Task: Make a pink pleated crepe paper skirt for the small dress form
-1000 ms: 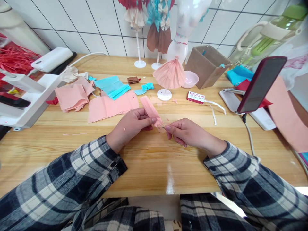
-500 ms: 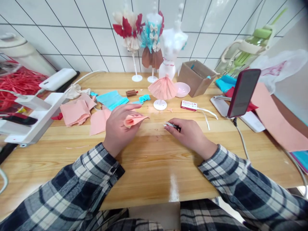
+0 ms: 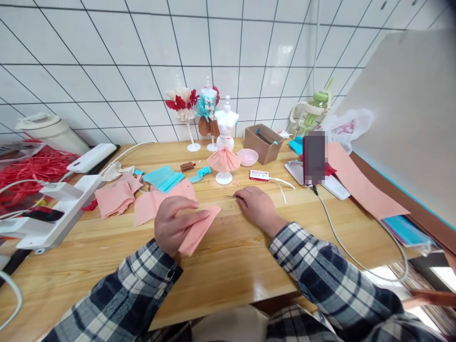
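Pinched in my left hand [image 3: 176, 223] is a folded piece of pink crepe paper [image 3: 199, 232], its flat strip slanting above the table. My right hand [image 3: 258, 206] rests low on the tabletop with its fingers closed on a thin, pointed metal tool [image 3: 232, 196]. Most of that tool is hidden under the hand, so its exact kind does not show. Behind the hands stands a small white dress-form mannequin [image 3: 227, 124] with a gathered pink paper skirt [image 3: 223, 160] round its stand. More pink paper sheets [image 3: 149, 209] lie just beyond my left hand.
Beyond are blue paper [image 3: 164, 178], a pink bowl [image 3: 248, 157], a cardboard box [image 3: 263, 144], a small white-and-red box [image 3: 259, 175] and two dressed mannequins [image 3: 185, 105]. A power strip [image 3: 67, 213] sits left. A phone [image 3: 314, 157] on a stand is at right, its cable [image 3: 335, 237] trailing forward.
The view has tilted up and turned right. My left hand has turned over, so the pink paper now shows as a flat folded strip. My right hand has lowered the tool to the tabletop.
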Demonstrator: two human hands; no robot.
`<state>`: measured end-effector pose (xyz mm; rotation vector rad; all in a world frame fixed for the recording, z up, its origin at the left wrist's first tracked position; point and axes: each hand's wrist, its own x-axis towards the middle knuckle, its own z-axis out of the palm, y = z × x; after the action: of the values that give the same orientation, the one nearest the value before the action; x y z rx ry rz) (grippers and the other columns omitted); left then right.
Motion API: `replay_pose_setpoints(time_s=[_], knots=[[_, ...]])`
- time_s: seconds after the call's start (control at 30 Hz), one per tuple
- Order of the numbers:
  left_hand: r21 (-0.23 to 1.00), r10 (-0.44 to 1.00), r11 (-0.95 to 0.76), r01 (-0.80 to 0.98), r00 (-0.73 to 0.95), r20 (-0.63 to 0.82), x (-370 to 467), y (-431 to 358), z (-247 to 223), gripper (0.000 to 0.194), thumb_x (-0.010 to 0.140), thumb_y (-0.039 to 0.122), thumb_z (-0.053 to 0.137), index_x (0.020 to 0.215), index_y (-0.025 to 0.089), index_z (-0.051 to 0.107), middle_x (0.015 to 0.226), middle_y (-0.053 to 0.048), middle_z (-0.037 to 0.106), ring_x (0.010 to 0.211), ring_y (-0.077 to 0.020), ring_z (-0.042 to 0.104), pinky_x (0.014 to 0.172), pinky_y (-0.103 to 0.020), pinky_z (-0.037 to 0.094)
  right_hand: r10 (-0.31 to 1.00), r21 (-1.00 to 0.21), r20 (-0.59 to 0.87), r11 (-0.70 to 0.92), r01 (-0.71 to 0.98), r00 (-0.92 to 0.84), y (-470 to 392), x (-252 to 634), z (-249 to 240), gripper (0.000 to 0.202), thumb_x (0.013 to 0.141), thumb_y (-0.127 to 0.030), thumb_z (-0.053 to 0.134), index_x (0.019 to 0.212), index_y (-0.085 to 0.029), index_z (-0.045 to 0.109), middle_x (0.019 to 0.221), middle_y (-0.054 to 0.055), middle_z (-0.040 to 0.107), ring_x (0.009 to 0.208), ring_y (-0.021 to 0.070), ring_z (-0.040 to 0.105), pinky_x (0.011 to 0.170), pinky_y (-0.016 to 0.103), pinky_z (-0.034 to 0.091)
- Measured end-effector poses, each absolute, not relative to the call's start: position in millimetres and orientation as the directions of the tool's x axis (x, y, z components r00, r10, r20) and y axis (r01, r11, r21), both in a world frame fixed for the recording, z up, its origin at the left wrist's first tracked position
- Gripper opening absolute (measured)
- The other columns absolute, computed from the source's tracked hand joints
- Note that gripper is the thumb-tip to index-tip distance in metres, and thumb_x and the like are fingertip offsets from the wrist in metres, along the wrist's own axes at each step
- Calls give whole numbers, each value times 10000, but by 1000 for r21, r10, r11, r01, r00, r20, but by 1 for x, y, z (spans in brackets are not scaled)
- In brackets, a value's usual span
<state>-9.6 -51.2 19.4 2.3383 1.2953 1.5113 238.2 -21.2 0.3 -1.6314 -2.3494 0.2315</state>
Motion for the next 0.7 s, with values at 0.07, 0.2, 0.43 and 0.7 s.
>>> replay_pose_setpoints(time_s=[0.07,0.2,0.43,0.7], knots=[[299,587,-678,671,251,769,-18,-54,17,14,683,382,774,671,387,769,668,-25,664,682,-213,604,768,-404,513,937,-290,128,349,891,-325,-19,237,-2,261,963,-264,453,1071,-196,681,1044,87,696,979,226,602,840,305,425],[-31,298,-801,598,443,846,-18,-59,23,240,658,223,813,697,449,743,572,39,637,557,-160,572,698,-363,512,934,-298,130,356,886,-331,-12,232,-7,251,961,-264,460,1068,-196,676,1053,84,694,967,218,613,826,301,429],[-312,28,-799,514,550,835,1,-74,42,318,620,83,832,675,367,699,602,97,621,604,-109,515,821,-285,479,928,-326,144,373,868,-345,-10,234,-12,208,941,-252,504,1040,-206,681,1011,58,700,944,202,620,826,293,436],[-305,84,-832,463,649,756,-1,-67,28,296,754,60,725,828,346,711,788,109,728,753,-110,579,1056,-333,369,932,-377,179,360,854,-314,-11,242,-14,226,910,-230,517,1047,-196,694,1005,79,698,952,228,614,851,340,460]])
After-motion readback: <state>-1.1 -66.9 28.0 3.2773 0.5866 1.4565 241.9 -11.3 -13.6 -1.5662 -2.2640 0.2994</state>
